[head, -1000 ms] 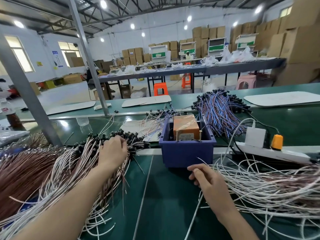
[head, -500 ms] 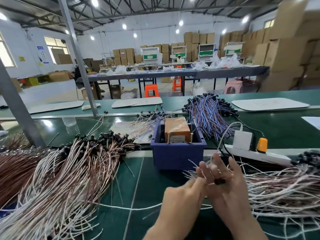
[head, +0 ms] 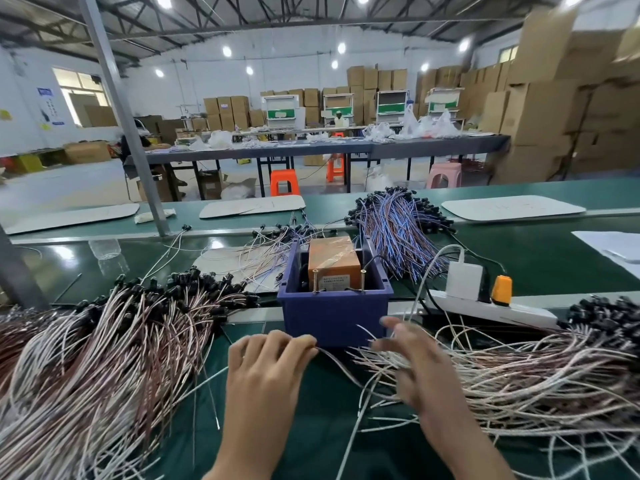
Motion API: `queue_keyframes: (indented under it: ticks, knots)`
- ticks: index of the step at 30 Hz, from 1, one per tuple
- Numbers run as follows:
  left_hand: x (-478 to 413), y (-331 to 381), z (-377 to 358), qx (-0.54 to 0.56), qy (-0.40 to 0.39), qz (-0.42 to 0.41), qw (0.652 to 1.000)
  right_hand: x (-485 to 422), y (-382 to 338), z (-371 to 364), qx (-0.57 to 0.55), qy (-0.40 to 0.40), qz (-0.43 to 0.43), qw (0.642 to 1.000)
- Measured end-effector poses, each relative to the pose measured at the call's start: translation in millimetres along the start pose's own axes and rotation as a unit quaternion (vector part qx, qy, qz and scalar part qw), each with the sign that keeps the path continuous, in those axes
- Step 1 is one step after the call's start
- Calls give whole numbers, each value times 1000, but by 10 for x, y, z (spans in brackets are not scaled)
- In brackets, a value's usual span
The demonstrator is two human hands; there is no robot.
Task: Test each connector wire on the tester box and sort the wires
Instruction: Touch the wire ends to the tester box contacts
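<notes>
The wire (head: 331, 357) in work is thin and pale. One end of it is pinched at the curled fingertips of the left hand (head: 266, 372), and from there it runs to the right and down into the right pile (head: 519, 379). The hand is low over the green table (head: 311, 427), just in front of the left corner of the blue bin (head: 332, 315).

The right hand (head: 419, 372) is over the near edge of the right pile, by the right corner of the bin. It is blurred, so I cannot tell whether it holds something or is loose.

Half a second ago both hands were together, raised in front of the bin, and the right fingers kept a small black connector. Now the hands are apart and lower, and this connector is not to be seen in them. One second ago the left hand was lying on the connectors of the left pile (head: 104, 362); now it is well apart from that pile.

The tester (head: 334, 261), an orange box, stands inside the bin as before. Blue wires (head: 391, 233) lie behind the bin, and a white power strip (head: 519, 311) lies to the right of it.
</notes>
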State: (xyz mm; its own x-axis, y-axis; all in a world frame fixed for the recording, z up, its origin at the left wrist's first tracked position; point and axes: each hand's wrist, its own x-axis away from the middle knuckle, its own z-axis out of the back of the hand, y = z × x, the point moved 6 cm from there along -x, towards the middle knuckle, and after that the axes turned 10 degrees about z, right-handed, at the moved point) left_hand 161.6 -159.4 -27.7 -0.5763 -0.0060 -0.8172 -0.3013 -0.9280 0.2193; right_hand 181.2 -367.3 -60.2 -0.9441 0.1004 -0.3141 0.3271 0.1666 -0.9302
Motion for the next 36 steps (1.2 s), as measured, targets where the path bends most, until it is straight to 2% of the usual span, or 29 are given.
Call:
queue_keyframes:
  ticks: [2,5,9,11,13,14,15,16,17,19,22,24,25,26,28,31,32,34,36]
  knots:
    - [49,90,-24,12,3,-28,1000,86,36,-274,130,-87,57,986]
    - [90,181,-24,27,7,-54,998,182,77,-480,211,-161,106,958]
    - [69,211,42,15,50,12,999,147,16,-391,196,-109,120,967]
    - [72,192,114,68,62,72,993,123,11,-334,161,-63,108,979]
    - [73,104,68,159,-20,200,967,108,11,-285,121,-26,94,988]
    - [102,45,-28,215,-89,290,928,109,6,-273,111,-19,91,990]
    - [140,-8,-120,284,-138,377,871,112,0,-275,109,-21,92,990]
    - [178,-62,-204,365,-163,451,798,118,2,-293,114,-32,94,988]
    - [201,-108,-273,442,-170,505,721,128,13,-320,122,-48,96,987]
    - [156,-195,-334,554,-145,552,606,146,49,-371,135,-80,90,983]
    - [94,-344,-326,659,-100,561,490,158,64,-401,157,-99,88,979]
    - [94,-410,-323,690,-73,569,441,171,60,-410,174,-110,90,974]
    - [98,-441,-324,688,-61,573,441,179,65,-416,180,-115,90,973]
    - [104,-468,-321,673,-54,575,462,189,69,-422,184,-120,89,972]
    - [115,-501,-293,619,-47,566,543,201,87,-436,185,-125,88,971]
    - [120,-461,-242,528,-51,507,679,188,111,-431,179,-109,85,974]
    - [132,-440,-233,503,-53,490,710,180,117,-419,174,-98,82,976]
    - [159,-398,-242,477,-57,474,738,162,123,-390,161,-70,78,981]
    - [174,-365,-265,475,-58,468,743,147,116,-357,155,-36,81,984]
